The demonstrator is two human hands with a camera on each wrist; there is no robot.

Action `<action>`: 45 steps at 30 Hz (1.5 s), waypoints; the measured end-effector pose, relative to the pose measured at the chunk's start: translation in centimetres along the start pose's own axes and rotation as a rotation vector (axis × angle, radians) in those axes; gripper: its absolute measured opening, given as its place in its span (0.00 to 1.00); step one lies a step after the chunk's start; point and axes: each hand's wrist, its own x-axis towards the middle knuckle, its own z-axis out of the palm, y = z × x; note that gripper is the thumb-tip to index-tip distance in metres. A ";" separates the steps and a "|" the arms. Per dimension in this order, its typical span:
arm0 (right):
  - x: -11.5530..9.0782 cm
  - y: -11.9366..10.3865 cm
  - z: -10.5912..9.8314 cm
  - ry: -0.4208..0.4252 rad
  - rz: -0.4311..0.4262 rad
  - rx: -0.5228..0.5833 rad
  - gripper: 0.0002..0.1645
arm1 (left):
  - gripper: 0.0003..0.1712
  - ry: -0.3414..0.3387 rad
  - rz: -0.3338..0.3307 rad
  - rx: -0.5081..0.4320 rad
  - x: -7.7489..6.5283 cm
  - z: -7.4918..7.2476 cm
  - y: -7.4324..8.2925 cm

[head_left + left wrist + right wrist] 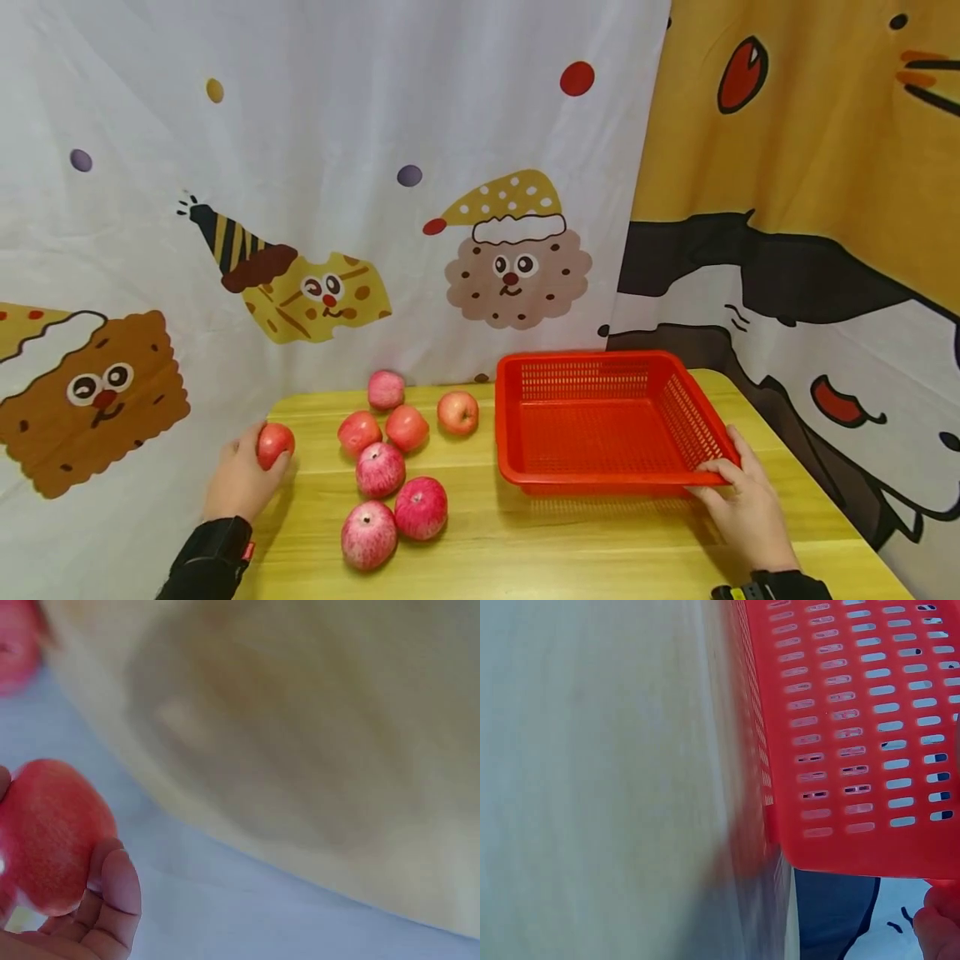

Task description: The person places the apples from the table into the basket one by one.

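Observation:
My left hand (243,475) grips a red apple (276,446) at the left edge of the table. In the left wrist view the fingers (112,900) curl round that apple (56,836). The right hand (746,504) pinches the near right corner of a red plastic basket (600,433), thumb below the rim and fingers over it. Nothing lies inside the basket in the head view. Its slotted wall (840,750) fills much of the right wrist view, where only a bit of the hand shows at the lower right.
Several apples lie between the left hand and the basket, among them a pale red one (457,413) beside the basket and a dark pink one (422,508) nearer me. A printed curtain (420,100) hangs behind the wooden table (480,550).

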 end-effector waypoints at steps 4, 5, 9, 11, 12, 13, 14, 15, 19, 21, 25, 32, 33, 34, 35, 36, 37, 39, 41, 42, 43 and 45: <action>-0.2 -0.1 0.2 -0.005 -0.025 -0.001 0.20 | 0.41 0.102 0.188 -0.094 -0.1 0.2 4.7; -0.3 -0.1 0.2 -0.001 -0.036 0.002 0.20 | 0.41 0.115 0.235 -0.105 -0.1 0.3 6.1; -0.3 0.0 0.3 0.015 -0.090 0.020 0.20 | 0.40 0.103 0.393 -0.159 -1.0 0.9 11.8; -0.3 0.1 0.4 0.022 -0.118 0.028 0.20 | 0.40 0.085 0.457 -0.181 -1.6 1.3 14.6; -0.2 0.1 0.4 0.023 -0.130 0.030 0.20 | 0.40 0.076 0.491 -0.193 -2.0 1.6 15.8; -0.2 0.1 0.4 0.024 -0.140 0.028 0.20 | 0.40 0.061 0.519 -0.202 -2.3 1.9 17.1; -0.2 0.2 0.4 0.021 -0.145 0.028 0.20 | 0.40 0.050 0.546 -0.208 -2.7 2.2 18.2; -0.2 0.1 0.4 0.019 -0.150 0.027 0.21 | 0.40 0.036 0.571 -0.211 -3.1 2.5 19.3; 0.0 -0.1 0.4 0.011 -0.152 0.019 0.21 | 0.39 -0.021 0.650 -0.221 -4.4 4.0 22.7; 0.1 -0.1 0.4 0.006 -0.144 0.017 0.21 | 0.38 -0.043 0.680 -0.219 -4.9 4.9 24.1; 0.0 -0.1 0.4 0.009 -0.140 0.012 0.20 | 0.39 -0.063 0.721 -0.218 -5.3 6.2 26.4; -0.3 0.2 0.5 0.029 -0.147 0.026 0.21 | 0.39 -0.065 0.799 -0.176 -5.3 7.9 29.2; -0.3 0.2 0.5 0.032 -0.146 0.027 0.21 | 0.39 -0.068 0.807 -0.161 -5.3 8.2 29.5; -0.3 0.2 0.5 0.032 -0.146 0.026 0.21 | 0.39 -0.073 0.814 -0.141 -5.3 8.5 29.8; -0.3 0.2 0.5 0.033 -0.147 0.024 0.21 | 0.39 -0.080 0.819 -0.118 -5.4 8.8 30.1; -0.3 0.1 0.5 0.032 -0.143 0.023 0.21 | 0.39 -0.088 0.822 -0.094 -5.6 9.1 30.3; -0.3 0.1 0.6 0.032 -0.141 0.020 0.21 | 0.39 -0.097 0.821 -0.071 -5.7 9.5 30.5; -0.4 0.1 0.6 0.032 -0.141 0.017 0.21 | 0.38 -0.119 0.805 -0.042 -5.9 10.2 30.6; -0.4 0.0 0.6 0.031 -0.142 0.017 0.21 | 0.37 -0.142 0.777 -0.022 -6.1 10.7 30.7; -0.5 0.0 0.6 0.030 -0.144 0.017 0.21 | 0.37 -0.154 0.761 -0.009 -6.1 10.9 30.8; -0.4 0.0 0.6 0.029 -0.150 0.019 0.21 | 0.36 -0.164 0.749 0.005 -6.1 11.0 30.9; -0.4 0.0 0.5 0.028 -0.148 0.026 0.21 | 0.35 -0.178 0.737 0.046 -6.0 11.1 31.3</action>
